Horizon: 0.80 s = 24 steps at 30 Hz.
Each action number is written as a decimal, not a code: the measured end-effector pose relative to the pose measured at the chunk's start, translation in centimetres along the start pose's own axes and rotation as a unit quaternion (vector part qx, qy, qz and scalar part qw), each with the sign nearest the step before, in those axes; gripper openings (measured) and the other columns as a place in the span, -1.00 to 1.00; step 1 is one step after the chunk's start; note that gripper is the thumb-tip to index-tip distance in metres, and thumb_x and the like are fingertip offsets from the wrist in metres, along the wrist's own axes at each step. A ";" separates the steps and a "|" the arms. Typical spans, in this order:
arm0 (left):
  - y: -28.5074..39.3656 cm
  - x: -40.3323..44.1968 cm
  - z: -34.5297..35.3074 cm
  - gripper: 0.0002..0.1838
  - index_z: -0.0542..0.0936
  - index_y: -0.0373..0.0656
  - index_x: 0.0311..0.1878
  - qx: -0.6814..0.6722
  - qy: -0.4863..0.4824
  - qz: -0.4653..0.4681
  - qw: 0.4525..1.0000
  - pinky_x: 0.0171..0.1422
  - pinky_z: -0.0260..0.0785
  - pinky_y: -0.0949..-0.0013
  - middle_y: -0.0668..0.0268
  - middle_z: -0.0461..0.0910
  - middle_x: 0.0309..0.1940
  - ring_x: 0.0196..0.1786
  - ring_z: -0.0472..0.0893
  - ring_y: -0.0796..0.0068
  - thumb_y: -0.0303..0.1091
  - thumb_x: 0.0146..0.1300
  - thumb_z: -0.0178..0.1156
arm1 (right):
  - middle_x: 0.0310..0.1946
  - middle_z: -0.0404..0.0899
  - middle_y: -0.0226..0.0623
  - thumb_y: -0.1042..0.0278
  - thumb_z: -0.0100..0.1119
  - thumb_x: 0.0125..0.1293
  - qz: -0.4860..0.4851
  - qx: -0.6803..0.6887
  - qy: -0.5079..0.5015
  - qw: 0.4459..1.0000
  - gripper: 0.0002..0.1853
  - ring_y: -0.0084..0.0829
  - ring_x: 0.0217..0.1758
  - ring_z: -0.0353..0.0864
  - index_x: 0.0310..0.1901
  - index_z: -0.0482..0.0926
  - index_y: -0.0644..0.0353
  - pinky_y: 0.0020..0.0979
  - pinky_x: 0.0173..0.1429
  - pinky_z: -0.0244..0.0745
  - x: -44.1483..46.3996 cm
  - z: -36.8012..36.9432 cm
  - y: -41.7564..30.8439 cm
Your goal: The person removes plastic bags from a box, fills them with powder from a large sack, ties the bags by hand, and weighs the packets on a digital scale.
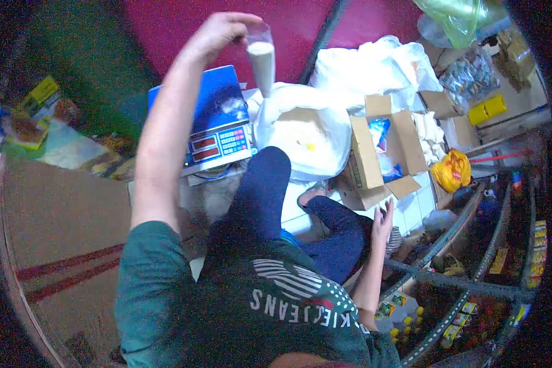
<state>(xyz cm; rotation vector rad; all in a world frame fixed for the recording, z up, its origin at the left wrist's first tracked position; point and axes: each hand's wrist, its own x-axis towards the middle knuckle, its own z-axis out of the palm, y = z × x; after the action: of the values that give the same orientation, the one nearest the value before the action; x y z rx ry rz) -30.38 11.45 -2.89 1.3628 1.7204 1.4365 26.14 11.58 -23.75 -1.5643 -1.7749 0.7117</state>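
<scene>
My left hand [224, 29] is raised at the top, its fingers pinched on the upper edge of a narrow clear plastic bag [262, 64] filled with a pale granular substance. The filled bag hangs upright between a digital scale [218, 147] with a blue plate and a large open white sack [337, 132]. Inside the sack lies white material with a small yellow object [311, 147] on it. My right hand [383, 224] is at the right, below an open cardboard box [359, 159], with its fingers apart and nothing in them.
Bulging white bags [374, 67] stand behind the box. A yellow plastic bag [451, 172] lies to its right. Metal shelving [466, 285] with small packets fills the lower right. At the left is a large brown cardboard surface [61, 221]. My bent legs are below the sack.
</scene>
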 end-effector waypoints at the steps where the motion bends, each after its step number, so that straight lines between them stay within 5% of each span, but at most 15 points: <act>1: 2.4 -1.3 -1.9 -0.50 0.58 -0.19 -0.02 0.032 -0.008 0.033 0.999 -0.23 0.35 0.56 0.33 0.61 -0.22 -0.33 0.50 0.64 -0.46 -0.15 0.03 | 0.12 0.35 -0.04 0.42 0.03 0.27 0.001 0.019 0.018 1.000 -0.39 -0.31 0.01 0.45 0.33 0.06 0.16 -0.37 0.10 0.35 -0.6 0.2 3.3; 2: 1.6 -0.7 -4.1 -0.50 0.58 -0.17 -0.02 0.076 0.000 0.033 0.997 -0.26 0.32 0.56 0.34 0.61 -0.24 -0.34 0.49 0.65 -0.46 -0.14 0.02 | 0.11 0.37 -0.04 0.39 0.03 0.28 0.066 -0.072 0.023 0.995 -0.41 -0.36 -0.03 0.45 0.32 0.08 0.13 -0.38 0.07 0.36 -1.4 -0.4 1.8; 4: 0.6 0.3 -8.2 -0.54 0.59 -0.14 -0.03 0.201 -0.011 0.001 0.979 -0.23 0.36 0.50 0.35 0.62 -0.27 -0.32 0.52 0.61 -0.45 -0.10 0.04 | 0.07 0.39 -0.02 0.33 0.04 0.29 0.046 0.032 0.061 0.997 -0.42 -0.35 -0.06 0.46 0.32 0.10 0.12 -0.37 0.02 0.36 -1.2 -0.4 3.0; 6: -3.2 1.3 -11.2 -0.59 0.60 -0.11 -0.05 0.287 -0.001 0.057 0.956 -0.10 0.41 0.43 0.34 0.64 -0.28 -0.25 0.57 0.53 -0.45 -0.06 0.06 | 0.06 0.41 -0.04 0.29 0.03 0.29 0.030 -0.010 0.054 0.998 -0.41 -0.29 -0.08 0.48 0.32 0.10 0.09 -0.33 -0.01 0.38 -1.0 -0.1 2.9; 10: -8.4 -1.0 -10.6 -0.68 0.65 0.01 -0.16 0.471 0.005 -0.028 0.881 0.00 0.43 0.28 0.20 0.63 -0.24 -0.14 0.61 0.30 -0.40 -0.05 0.14 | 0.06 0.42 -0.04 0.28 0.03 0.26 0.029 -0.037 0.032 0.998 -0.40 -0.17 -0.07 0.53 0.32 0.10 0.04 -0.26 0.02 0.40 -0.7 0.6 1.6; 12: -7.5 -3.2 -8.1 -0.67 0.65 -0.01 -0.15 0.453 -0.061 -0.135 0.879 0.02 0.42 0.28 0.19 0.63 -0.22 -0.13 0.61 0.29 -0.41 -0.08 0.15 | 0.04 0.44 -0.03 0.26 0.04 0.25 0.025 -0.058 0.024 0.998 -0.39 -0.17 -0.06 0.53 0.32 0.10 0.03 -0.26 0.01 0.41 -0.6 0.6 2.3; 16: -12.9 -5.1 -4.1 -0.52 0.62 -0.05 -0.09 0.449 0.012 -0.056 0.892 0.06 0.41 0.24 0.14 0.60 -0.15 -0.08 0.59 0.21 -0.40 -0.23 0.25 | -0.02 0.49 -0.02 0.22 0.04 0.25 0.014 -0.079 0.031 0.996 -0.39 -0.17 -0.13 0.55 0.32 0.10 0.03 -0.27 -0.05 0.42 -0.8 0.5 2.7; 18: -16.8 -4.8 -1.4 -0.52 0.61 -0.06 -0.08 0.458 0.014 -0.091 0.884 0.11 0.38 0.24 0.13 0.59 -0.13 -0.05 0.56 0.16 -0.36 -0.24 0.27 | -0.06 0.51 -0.01 0.21 0.04 0.25 0.033 -0.082 0.025 0.996 -0.39 -0.17 -0.16 0.56 0.32 0.10 0.03 -0.27 -0.08 0.43 -0.9 0.3 2.5; 24: -20.0 -4.4 0.8 -0.60 0.60 -0.04 -0.07 0.461 -0.017 -0.053 0.886 0.18 0.31 0.18 0.07 0.51 -0.04 0.05 0.49 0.10 -0.42 -0.09 0.16 | -0.11 0.54 -0.03 0.19 0.05 0.25 0.034 -0.111 0.017 0.993 -0.38 -0.15 -0.22 0.57 0.31 0.11 0.06 -0.27 -0.13 0.44 -0.9 0.1 4.0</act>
<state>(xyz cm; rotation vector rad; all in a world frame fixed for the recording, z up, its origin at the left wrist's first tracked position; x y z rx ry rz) -35.36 9.04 -22.59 1.6540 2.5457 0.4753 28.64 11.20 -27.02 -1.7799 -1.8320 0.5299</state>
